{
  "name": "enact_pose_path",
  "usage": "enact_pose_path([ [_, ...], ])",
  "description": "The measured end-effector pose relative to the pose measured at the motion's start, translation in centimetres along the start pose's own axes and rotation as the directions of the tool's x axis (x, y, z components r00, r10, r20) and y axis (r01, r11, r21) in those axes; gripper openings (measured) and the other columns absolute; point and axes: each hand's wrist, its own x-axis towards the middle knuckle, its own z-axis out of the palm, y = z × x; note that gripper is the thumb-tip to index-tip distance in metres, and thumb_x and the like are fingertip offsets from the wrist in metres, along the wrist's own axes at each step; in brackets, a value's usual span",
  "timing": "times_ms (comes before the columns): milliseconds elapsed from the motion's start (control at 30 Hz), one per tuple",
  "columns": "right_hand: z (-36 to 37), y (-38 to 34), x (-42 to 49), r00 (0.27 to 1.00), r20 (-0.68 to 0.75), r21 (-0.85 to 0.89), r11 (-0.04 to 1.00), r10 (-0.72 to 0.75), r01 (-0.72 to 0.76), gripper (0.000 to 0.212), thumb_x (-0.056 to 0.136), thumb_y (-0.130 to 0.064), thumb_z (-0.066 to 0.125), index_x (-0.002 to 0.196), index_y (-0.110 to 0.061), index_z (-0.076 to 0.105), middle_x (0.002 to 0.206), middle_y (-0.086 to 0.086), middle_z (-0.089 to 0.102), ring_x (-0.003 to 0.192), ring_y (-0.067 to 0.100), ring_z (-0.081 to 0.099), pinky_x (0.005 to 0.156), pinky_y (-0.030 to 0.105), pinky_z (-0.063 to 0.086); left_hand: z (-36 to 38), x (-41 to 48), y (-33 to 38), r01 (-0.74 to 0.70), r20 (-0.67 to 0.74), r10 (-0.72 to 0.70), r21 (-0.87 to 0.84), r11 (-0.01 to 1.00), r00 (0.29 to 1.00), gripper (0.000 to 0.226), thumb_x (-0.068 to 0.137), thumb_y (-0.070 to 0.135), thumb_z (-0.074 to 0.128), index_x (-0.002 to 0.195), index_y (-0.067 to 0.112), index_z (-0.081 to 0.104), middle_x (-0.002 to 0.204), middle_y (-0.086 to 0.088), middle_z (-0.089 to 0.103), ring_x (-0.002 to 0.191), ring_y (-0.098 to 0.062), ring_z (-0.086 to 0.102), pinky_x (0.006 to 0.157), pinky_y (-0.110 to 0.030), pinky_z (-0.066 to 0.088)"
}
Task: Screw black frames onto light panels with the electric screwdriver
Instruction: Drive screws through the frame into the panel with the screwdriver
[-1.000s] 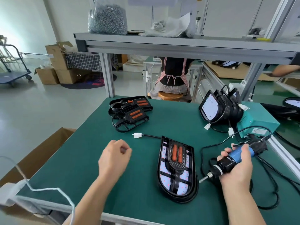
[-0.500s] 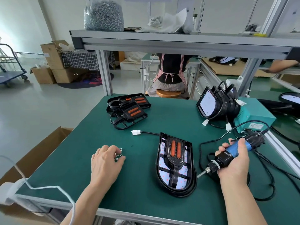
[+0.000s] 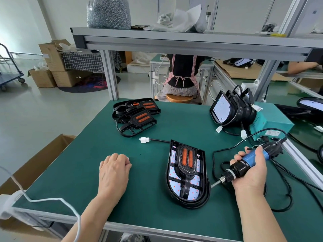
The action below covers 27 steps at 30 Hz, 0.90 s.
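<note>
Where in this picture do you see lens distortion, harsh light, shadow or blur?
Head view: the wide lens tilts the frame posts outward; daylight bleaches the left wall; the light panel throws a soft shadow on the table; the electric screwdriver in the right hand is sharp.

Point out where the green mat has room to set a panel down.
Free: mat centre between spare frames, stacked panels and framed panel; front-left corner around left hand. Crowded: right side, cables, teal box, right hand holding screwdriver.

Light panel [image 3: 193, 192] mid-table [image 3: 148, 189]; spare frames [image 3: 136, 119] behind-left; screwdriver [image 3: 249, 159] right.
</note>
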Motion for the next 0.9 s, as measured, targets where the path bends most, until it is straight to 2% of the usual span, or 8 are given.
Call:
enact_pose_path([
  [167,-0.1,0.0,-0.1,1.0,0.008,0.01,1.0,-0.002,0.002,0.029,0.098,-0.048,0.059,0.098,-0.019,0.056,0.076,-0.005,0.056,0.06,0.009,0.054,0.053,0.02,0.043,0.0,-0.1,0.1,-0.05,0.036,0.049,0.014,0.999,0.998,0.007,0.095,0.015,0.064,0.09,0.014,0.059,0.088,0.002,0.057,0.089,-0.024,0.052,0.087,-0.033,0.034],
  [333,-0.1,0.0,-0.2,1.0,0.001,0.016,1.0,0.004,-0.004,0.029,0.097,-0.048,0.06,0.097,-0.019,0.056,0.075,-0.005,0.056,0.06,0.009,0.055,0.053,0.02,0.044,0.0,-0.1,-0.1,-0.055,0.05,0.055,0.003,0.998,0.997,0.003,0.096,0.011,0.062,0.094,0.012,0.065,0.089,0.0,0.055,0.089,-0.026,0.052,0.089,-0.034,0.034],
  [533,-0.2,-0.1,0.0,1.0,0.001,0.037,0.999,0.011,-0.011,0.03,0.098,-0.048,0.06,0.097,-0.019,0.057,0.075,-0.006,0.057,0.06,0.009,0.055,0.056,0.02,0.042,-0.1,-0.1,0.2,-0.046,0.018,0.046,0.008,0.999,0.999,0.01,0.096,0.002,0.055,0.091,0.008,0.062,0.085,-0.004,0.056,0.083,-0.029,0.05,0.083,-0.032,0.028],
  [633,-0.3,-0.1,0.1,1.0,0.007,0.047,0.999,0.013,-0.013,0.029,0.098,-0.048,0.06,0.095,-0.019,0.057,0.074,-0.006,0.057,0.059,0.009,0.055,0.055,0.019,0.042,-0.4,-0.3,0.6,-0.036,-0.07,0.035,-0.019,0.999,0.997,0.011,0.095,-0.003,0.055,0.091,0.006,0.06,0.086,-0.008,0.055,0.08,-0.031,0.048,0.081,-0.036,0.032],
  [700,-0.3,0.0,0.2,1.0,0.009,0.051,0.999,0.011,-0.011,0.029,0.098,-0.048,0.059,0.094,-0.019,0.057,0.074,-0.006,0.057,0.059,0.009,0.055,0.053,0.019,0.042,-0.7,-0.6,1.0,-0.033,-0.141,0.018,-0.099,0.995,0.99,0.012,0.095,-0.006,0.054,0.096,0.005,0.06,0.093,-0.01,0.054,0.075,-0.029,0.047,0.075,-0.038,0.037],
  [767,-0.3,0.0,0.2,1.0,0.006,0.055,0.998,0.013,-0.013,0.029,0.098,-0.047,0.059,0.095,-0.018,0.056,0.073,-0.005,0.057,0.058,0.009,0.054,0.053,0.019,0.042,-1.0,-0.9,1.4,-0.048,-0.184,0.007,-0.22,0.974,0.983,0.014,0.098,-0.004,0.052,0.101,0.008,0.059,0.099,-0.005,0.052,0.071,-0.018,0.054,0.069,-0.035,0.04],
  [833,-0.1,0.0,0.1,1.0,-0.005,0.055,0.998,0.012,-0.012,0.029,0.099,-0.046,0.059,0.094,-0.018,0.056,0.073,-0.005,0.056,0.057,0.009,0.054,0.053,0.019,0.041,-1.3,-1.3,2.0,-0.085,-0.22,0.011,-0.332,0.94,0.975,0.016,0.098,-0.001,0.055,0.096,0.012,0.062,0.094,0.002,0.055,0.075,-0.004,0.061,0.068,-0.023,0.044],
  [900,0.3,-0.1,-0.2,1.0,-0.029,0.053,0.999,0.011,-0.009,0.027,0.098,-0.045,0.06,0.092,-0.019,0.056,0.072,-0.006,0.056,0.057,0.009,0.054,0.053,0.019,0.04,-1.9,-1.4,3.2,-0.075,-0.21,-0.034,-0.491,0.868,0.977,0.02,0.094,-0.001,0.064,0.088,0.017,0.068,0.086,0.006,0.064,0.078,-0.001,0.066,0.07,-0.01,0.045],
])
